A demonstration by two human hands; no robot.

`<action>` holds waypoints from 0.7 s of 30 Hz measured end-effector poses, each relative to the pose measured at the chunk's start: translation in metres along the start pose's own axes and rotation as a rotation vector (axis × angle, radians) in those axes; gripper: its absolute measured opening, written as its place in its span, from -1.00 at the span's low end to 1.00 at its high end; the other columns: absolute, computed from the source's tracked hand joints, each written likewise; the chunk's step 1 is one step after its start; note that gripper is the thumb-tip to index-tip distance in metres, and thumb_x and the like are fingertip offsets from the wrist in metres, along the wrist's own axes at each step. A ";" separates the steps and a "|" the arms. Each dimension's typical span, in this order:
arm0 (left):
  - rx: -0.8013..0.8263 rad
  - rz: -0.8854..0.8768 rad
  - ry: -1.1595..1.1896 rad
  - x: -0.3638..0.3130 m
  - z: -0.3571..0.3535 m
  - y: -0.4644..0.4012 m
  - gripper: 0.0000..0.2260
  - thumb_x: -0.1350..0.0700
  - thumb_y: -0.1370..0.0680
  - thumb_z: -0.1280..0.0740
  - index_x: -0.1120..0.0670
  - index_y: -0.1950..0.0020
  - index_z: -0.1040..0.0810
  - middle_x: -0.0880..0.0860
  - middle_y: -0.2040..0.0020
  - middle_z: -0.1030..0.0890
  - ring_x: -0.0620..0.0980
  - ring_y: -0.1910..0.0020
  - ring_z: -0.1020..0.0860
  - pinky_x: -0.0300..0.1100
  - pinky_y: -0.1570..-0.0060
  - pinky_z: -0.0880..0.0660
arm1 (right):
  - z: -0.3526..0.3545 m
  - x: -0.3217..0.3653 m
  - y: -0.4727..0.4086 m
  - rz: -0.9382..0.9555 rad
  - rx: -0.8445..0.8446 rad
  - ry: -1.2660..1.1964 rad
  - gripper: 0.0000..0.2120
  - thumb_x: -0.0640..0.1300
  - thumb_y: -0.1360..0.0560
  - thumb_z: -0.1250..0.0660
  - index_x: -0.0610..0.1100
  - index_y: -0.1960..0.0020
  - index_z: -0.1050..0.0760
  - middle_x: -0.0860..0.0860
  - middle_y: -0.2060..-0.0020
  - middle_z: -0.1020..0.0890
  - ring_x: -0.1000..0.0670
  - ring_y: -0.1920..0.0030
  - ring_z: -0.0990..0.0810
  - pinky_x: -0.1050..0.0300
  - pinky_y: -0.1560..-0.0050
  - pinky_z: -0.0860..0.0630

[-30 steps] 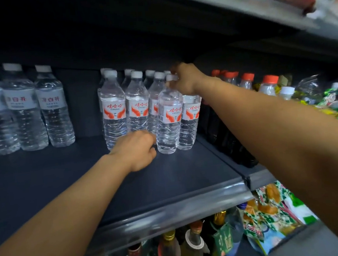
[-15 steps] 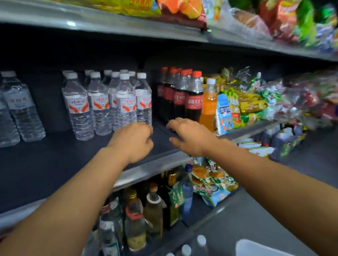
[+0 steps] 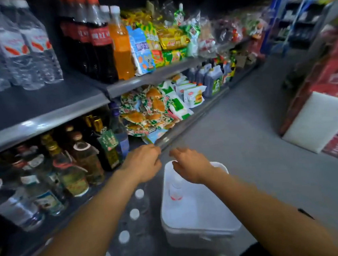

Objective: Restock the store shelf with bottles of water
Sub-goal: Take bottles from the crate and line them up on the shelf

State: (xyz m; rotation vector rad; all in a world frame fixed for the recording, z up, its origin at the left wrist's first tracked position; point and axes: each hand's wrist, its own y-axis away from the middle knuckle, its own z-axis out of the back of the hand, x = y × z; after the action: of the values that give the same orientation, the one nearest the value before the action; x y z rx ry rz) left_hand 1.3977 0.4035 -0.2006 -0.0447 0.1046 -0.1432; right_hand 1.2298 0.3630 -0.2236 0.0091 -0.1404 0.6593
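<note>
Several water bottles with red and white labels [image 3: 22, 49] stand at the upper left on the dark shelf [image 3: 38, 105]. On the floor sits a white bin [image 3: 195, 214] with one water bottle [image 3: 175, 189] upright inside it. More white-capped bottles [image 3: 134, 213] stand on the floor left of the bin. My left hand [image 3: 142, 164] hovers by the bin's far left corner, fingers loosely curled, holding nothing. My right hand [image 3: 190, 165] is over the bin's far end, just above the bottle's top, fingers spread and empty. Motion blur softens both hands.
Cola and orange soda bottles [image 3: 102, 41] stand right of the water. Snack bags [image 3: 167, 39] fill the shelf beyond. Glass bottles [image 3: 80, 157] crowd the lower shelf. Red cartons and a white box [image 3: 320, 121] line the aisle's right side, with grey floor [image 3: 247, 141] between.
My view dropped from the water shelf to the floor. Both hands came away from the shelf and lowered to the white bin. The right hand had let go of the bottle it set down.
</note>
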 end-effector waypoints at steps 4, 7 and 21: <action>0.088 -0.012 0.028 -0.016 -0.050 -0.009 -0.80 0.08 -0.53 -0.19 0.07 -0.10 -0.50 0.08 -0.13 -0.52 0.14 -0.12 -0.51 -0.09 0.09 -0.42 | -0.045 -0.030 0.018 -0.097 0.096 -0.059 -0.67 -0.12 -0.59 -0.14 -0.17 -0.32 -0.37 -0.15 -0.26 -0.50 -0.19 -0.24 -0.46 -0.06 -0.16 -0.42; 0.151 0.013 0.035 -0.011 -0.074 -0.015 -0.81 0.08 -0.52 -0.19 0.06 -0.07 -0.51 0.08 -0.11 -0.53 0.14 -0.13 -0.51 -0.03 0.03 -0.48 | -0.070 -0.042 0.016 -0.143 0.143 -0.083 -0.66 -0.12 -0.60 -0.13 -0.18 -0.34 -0.35 -0.15 -0.27 -0.49 -0.19 -0.24 -0.46 -0.05 -0.17 -0.43; 0.268 0.100 0.100 0.036 -0.156 -0.042 -0.81 0.07 -0.56 -0.20 0.10 -0.08 -0.52 0.10 -0.13 -0.55 0.12 -0.06 -0.53 -0.09 0.11 -0.42 | -0.159 -0.054 -0.045 -0.296 0.353 -0.095 -0.49 0.07 -0.63 -0.10 -0.12 -0.50 -0.12 -0.19 -0.28 -0.46 -0.22 -0.23 -0.48 -0.07 -0.21 -0.41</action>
State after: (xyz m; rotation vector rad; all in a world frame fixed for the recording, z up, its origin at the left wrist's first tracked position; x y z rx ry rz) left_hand 1.4102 0.3513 -0.3568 0.2346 0.1865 -0.0590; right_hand 1.2353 0.3025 -0.3866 0.3939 -0.1096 0.3813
